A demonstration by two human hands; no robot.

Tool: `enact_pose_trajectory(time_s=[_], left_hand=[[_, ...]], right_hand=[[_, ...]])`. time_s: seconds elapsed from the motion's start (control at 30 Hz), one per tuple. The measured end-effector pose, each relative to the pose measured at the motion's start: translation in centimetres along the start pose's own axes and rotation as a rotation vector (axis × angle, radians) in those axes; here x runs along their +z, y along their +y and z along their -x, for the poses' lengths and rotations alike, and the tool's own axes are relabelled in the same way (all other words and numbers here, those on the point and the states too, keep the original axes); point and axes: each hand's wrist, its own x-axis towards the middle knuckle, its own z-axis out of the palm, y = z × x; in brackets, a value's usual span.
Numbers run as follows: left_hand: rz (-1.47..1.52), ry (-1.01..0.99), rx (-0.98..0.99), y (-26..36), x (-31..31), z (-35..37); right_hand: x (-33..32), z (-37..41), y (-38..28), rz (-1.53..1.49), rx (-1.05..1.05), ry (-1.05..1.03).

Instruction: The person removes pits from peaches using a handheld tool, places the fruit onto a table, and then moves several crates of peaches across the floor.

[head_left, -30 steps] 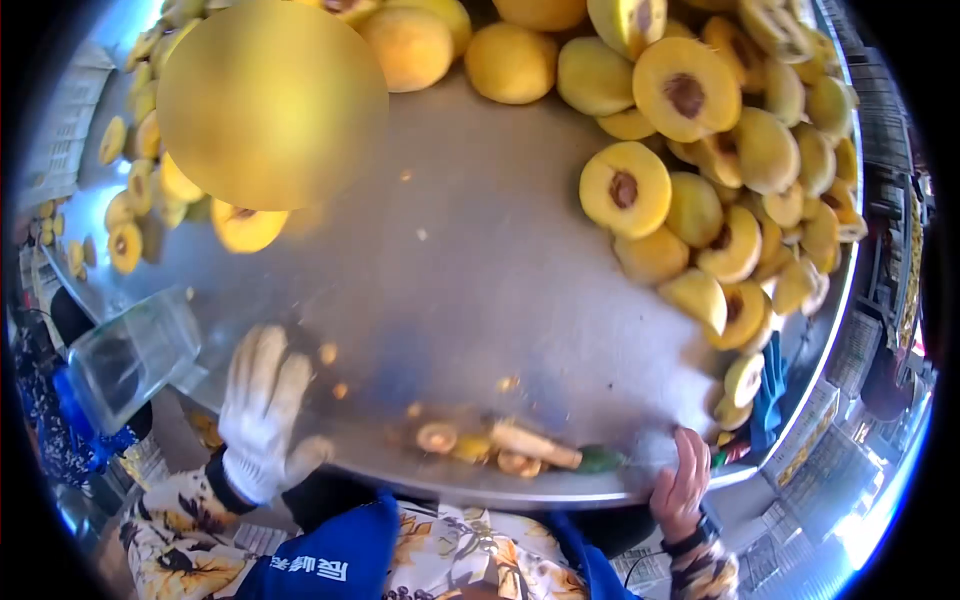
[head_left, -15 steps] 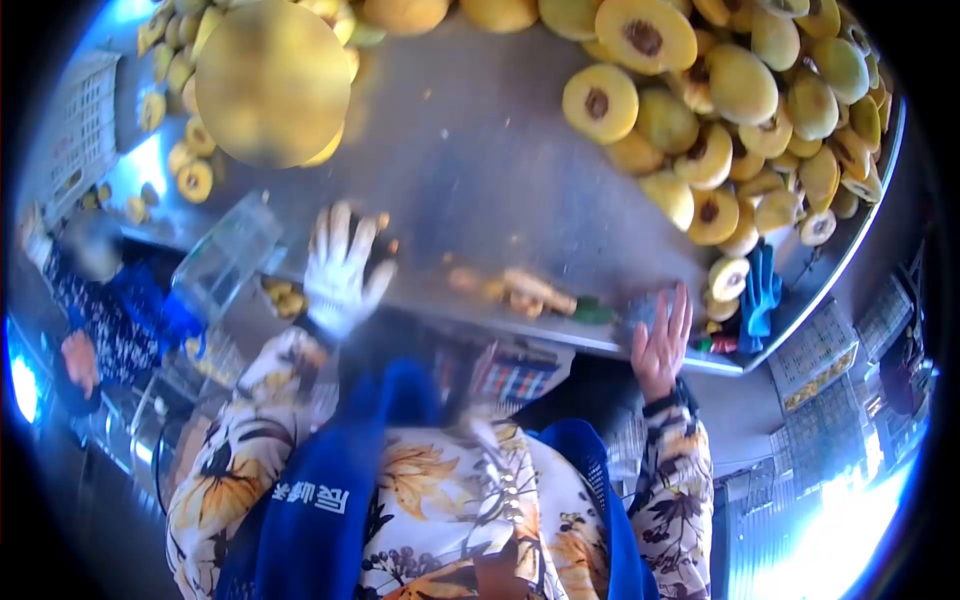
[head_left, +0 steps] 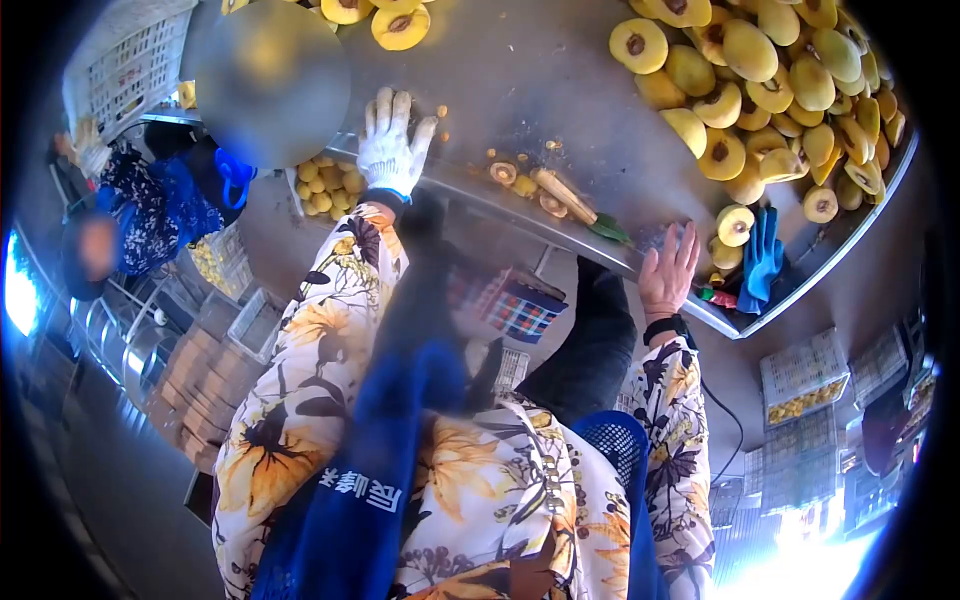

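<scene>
My left hand [head_left: 393, 150], in a white knit glove, lies flat with fingers spread at the near edge of the metal table [head_left: 480, 110]. It holds nothing; small orange bits lie beside its fingertips. My bare right hand [head_left: 668, 272] rests on the table's edge at the right, fingers stretched out. Between the hands are a pale wooden stick-like piece [head_left: 563, 193], a green leaf [head_left: 608, 228] and some fruit scraps [head_left: 503, 173]. Near my right hand are a blue glove [head_left: 762, 262] and a halved yellow peach [head_left: 735, 225].
A large pile of halved peaches [head_left: 750, 50] covers the table's right side. More halves [head_left: 401, 27] lie at the far left. A co-worker in a blue apron [head_left: 185, 200] is at the left, near a white crate [head_left: 130, 70]. Crates of fruit [head_left: 805, 375] stand at the lower right.
The view has shifted, so the table and peaches sit higher and further right. My left hand appears higher and further right. A clear plastic container near it is no longer seen.
</scene>
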Motion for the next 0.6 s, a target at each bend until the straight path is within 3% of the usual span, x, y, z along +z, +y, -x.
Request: enact_pose_trajectory(time_s=[0.2,0.27,0.3,0.33,0.47,0.6], left_hand=[[-0.120,0.029,0.082,-2.2,2.2,0.6],[-0.013,0.034,0.052,-0.8,0.5,0.6],[-0.278,0.076,0.486,-3.1,1.1,-0.1],[0.084,0.059,0.029,-1.0,0.6,-0.2],[0.026,0.127,0.045,-1.8,1.0,-0.1],[0.050,0.116,-0.001,-2.2,0.4,-0.2]], right_hand=[[2.0,0.5,0.1,0.005,-0.026,0.073],[2.2,0.5,1.2,0.018,-0.019,0.085],[1.0,0.2,0.4,0.003,-0.029,0.139],[1.1,0.2,0.5,-0.008,-0.043,0.143],[0.5,0.1,-0.5,0.071,-0.023,0.095],[1.7,0.3,0.0,0.021,-0.082,0.221]])
